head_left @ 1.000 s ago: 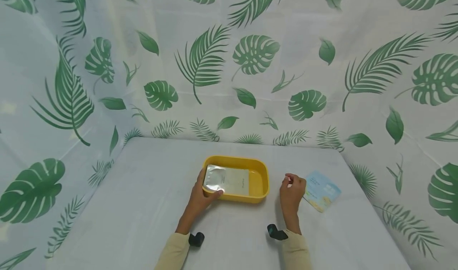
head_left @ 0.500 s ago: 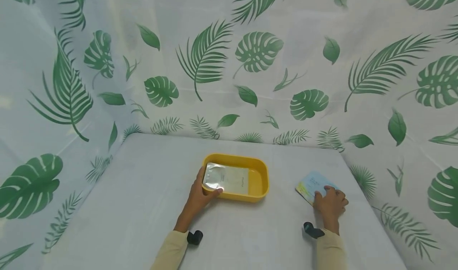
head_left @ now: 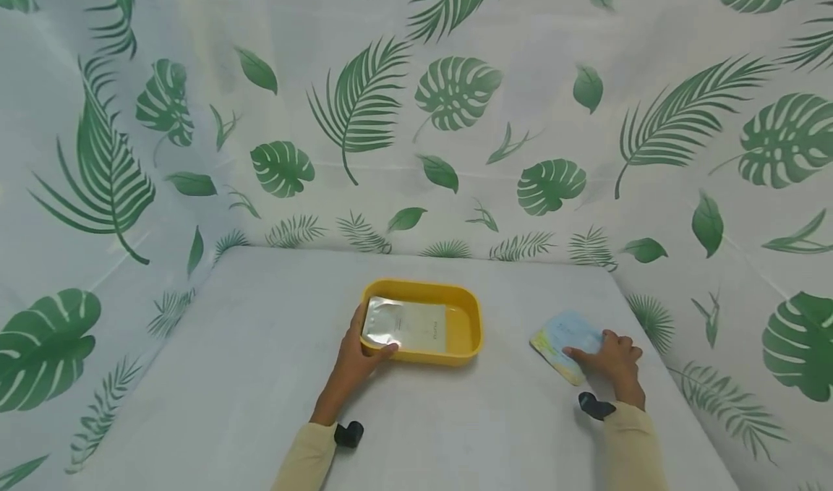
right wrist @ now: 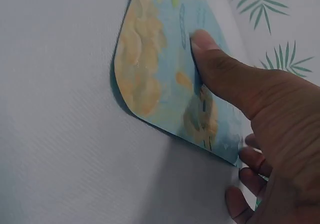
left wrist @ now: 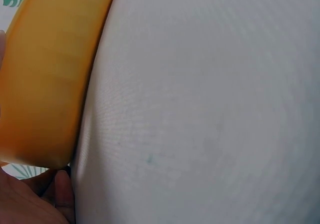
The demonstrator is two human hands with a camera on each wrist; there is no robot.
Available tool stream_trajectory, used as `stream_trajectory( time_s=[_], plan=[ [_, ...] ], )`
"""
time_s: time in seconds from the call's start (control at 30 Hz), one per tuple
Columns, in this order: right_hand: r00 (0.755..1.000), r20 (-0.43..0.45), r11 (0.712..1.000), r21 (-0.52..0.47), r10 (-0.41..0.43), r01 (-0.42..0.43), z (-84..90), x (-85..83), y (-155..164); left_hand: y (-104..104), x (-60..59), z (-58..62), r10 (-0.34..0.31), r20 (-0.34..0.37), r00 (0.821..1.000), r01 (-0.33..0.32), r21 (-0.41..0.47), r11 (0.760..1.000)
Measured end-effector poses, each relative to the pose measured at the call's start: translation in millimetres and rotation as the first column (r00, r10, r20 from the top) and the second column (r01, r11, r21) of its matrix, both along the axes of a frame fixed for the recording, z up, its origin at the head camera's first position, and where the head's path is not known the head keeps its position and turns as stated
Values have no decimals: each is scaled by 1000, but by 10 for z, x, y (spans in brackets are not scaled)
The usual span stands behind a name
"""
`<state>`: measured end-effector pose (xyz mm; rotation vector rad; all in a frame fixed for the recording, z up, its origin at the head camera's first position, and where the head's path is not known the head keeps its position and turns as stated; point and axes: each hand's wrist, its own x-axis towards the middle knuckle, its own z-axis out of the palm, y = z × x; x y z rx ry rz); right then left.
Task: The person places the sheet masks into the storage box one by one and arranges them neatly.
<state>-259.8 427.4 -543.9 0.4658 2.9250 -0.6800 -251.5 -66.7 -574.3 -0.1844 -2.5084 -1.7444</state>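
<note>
One silver pouch (head_left: 405, 325) already in the yellow tray (head_left: 470, 326), held by the rim with the left hand (head_left: 354, 356). Second one, blue packet (head_left: 561, 337), flat on the bench (head_left: 228, 375) under the right hand (head_left: 612, 359), thumb on top and fingers curling under the edge, not lifted yet.

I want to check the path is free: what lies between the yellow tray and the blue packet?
Nothing: between the yellow tray and the blue packet the head view shows only bare white tablecloth.

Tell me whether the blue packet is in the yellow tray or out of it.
Out. The blue packet lies on the white table right of the yellow tray, with the right hand gripping its edge.
</note>
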Motion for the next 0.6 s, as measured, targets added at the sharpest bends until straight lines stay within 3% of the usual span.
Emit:
stream_trajectory(
  time_s=[0.2,0.6],
  plan=[
    [1000,1,1000,-14,-18,18,-22,-15,18,-25,2,-10,-4,3,1000,4,-20,1000],
    [987,-61,979,-151,-146,136,-4,160,28,-20,41,-23,-12,0,1000,12,3,1000]
  ],
)
